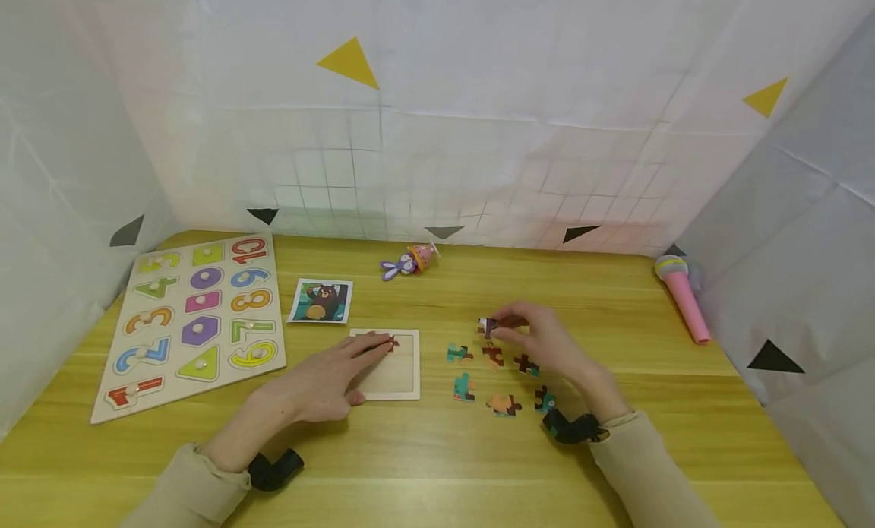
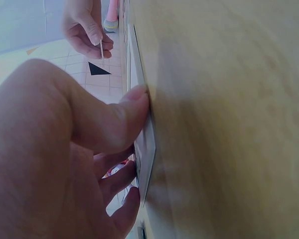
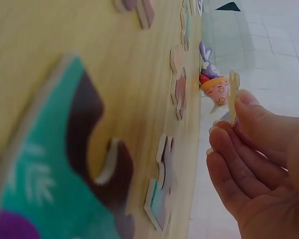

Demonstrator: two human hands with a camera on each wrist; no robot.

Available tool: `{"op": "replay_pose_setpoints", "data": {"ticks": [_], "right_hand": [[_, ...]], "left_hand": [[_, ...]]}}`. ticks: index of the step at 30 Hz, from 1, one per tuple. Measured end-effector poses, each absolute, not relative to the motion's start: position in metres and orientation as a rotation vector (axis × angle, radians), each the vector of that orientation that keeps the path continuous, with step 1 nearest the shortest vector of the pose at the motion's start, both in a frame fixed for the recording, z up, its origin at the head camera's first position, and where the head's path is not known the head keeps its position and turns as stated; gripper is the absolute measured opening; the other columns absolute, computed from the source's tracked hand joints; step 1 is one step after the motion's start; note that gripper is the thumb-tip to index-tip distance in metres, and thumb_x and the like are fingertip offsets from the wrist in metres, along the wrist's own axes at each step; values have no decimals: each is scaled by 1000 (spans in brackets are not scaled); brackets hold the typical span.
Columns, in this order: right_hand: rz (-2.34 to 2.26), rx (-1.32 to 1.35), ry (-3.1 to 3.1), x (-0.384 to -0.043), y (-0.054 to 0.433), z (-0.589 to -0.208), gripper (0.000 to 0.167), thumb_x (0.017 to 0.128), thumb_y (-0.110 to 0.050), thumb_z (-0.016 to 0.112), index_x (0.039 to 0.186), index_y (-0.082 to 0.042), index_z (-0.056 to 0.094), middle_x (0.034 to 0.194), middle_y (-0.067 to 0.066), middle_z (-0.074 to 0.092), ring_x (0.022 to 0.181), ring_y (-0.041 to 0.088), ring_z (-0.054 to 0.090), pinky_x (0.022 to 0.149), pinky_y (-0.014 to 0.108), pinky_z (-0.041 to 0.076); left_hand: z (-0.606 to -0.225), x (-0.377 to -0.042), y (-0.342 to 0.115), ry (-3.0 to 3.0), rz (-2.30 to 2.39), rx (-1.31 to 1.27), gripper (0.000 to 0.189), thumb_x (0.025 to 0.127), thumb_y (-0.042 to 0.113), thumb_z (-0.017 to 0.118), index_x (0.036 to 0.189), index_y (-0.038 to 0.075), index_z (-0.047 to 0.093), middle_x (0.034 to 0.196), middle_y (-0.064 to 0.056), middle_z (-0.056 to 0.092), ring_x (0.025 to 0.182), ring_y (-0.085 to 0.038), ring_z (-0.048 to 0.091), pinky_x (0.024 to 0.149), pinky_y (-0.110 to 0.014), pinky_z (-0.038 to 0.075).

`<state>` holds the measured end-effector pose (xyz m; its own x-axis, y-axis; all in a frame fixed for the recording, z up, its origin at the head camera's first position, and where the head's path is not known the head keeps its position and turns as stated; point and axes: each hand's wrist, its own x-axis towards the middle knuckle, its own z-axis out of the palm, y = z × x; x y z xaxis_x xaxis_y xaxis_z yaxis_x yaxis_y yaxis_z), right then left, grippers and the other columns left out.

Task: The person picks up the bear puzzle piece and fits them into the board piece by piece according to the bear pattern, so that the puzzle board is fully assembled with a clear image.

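Observation:
My left hand (image 1: 321, 380) lies over the left side of a shallow square wooden puzzle tray (image 1: 416, 368). Its fairly straight fingers rest on the tray, the thumb at the near edge. By the index fingertip a small brown puzzle piece (image 1: 393, 344) shows inside the tray; part of it is hidden. My right hand (image 1: 540, 338) pinches a purple-and-white jigsaw piece (image 1: 487, 327) between thumb and fingertips, above the table; the right wrist view shows this piece (image 3: 233, 97) edge-on. Below that hand lie several loose pieces, among them a teal one (image 1: 464, 387) and an orange-brown one (image 1: 504, 405).
A bear picture card (image 1: 321, 301) lies behind the tray. The number-and-shape peg board (image 1: 194, 323) takes up the left. At the back sits a purple bunny toy (image 1: 406, 264); a pink toy microphone (image 1: 683, 296) lies far right. White sheeting encloses the back and sides.

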<state>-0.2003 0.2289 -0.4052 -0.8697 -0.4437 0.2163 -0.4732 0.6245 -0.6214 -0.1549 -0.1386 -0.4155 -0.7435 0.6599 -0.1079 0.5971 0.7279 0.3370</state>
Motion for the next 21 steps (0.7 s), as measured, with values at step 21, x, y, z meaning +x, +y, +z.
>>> {"op": "replay_pose_setpoints", "data": {"ticks": [21], "right_hand": [[1110,830,-2830,-203,163,-398,21,94,-17,71,112,-8,71,109,2,68,103,21,65,91,42,55]], "left_hand": [[-414,-154,-138,2701,432,1009,78,90,13,60,160,17,25,167,-1,20,152,-31,23,113,-56,37]]}}
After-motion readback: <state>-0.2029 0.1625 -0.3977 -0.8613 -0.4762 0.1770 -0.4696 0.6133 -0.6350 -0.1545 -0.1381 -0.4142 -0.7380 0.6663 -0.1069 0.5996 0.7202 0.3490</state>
